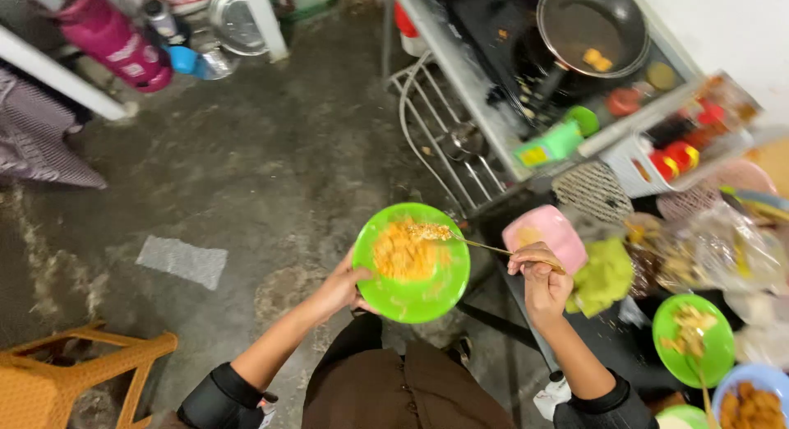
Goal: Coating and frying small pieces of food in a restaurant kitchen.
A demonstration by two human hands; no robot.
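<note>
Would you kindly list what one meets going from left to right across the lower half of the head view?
Orange stool → left hand → green plate of orange food → right hand holding a spoon → second green plate → blue bowl.

Home kitchen: stove [493,34] with frying pan [592,22] beyond the right hand [542,285], spice jars [678,154] beside it, bare concrete floor [271,166] left.

Left hand [341,288] holds green plate [411,263] (orange food); right hand [538,277] grips spoon [468,242].
</note>
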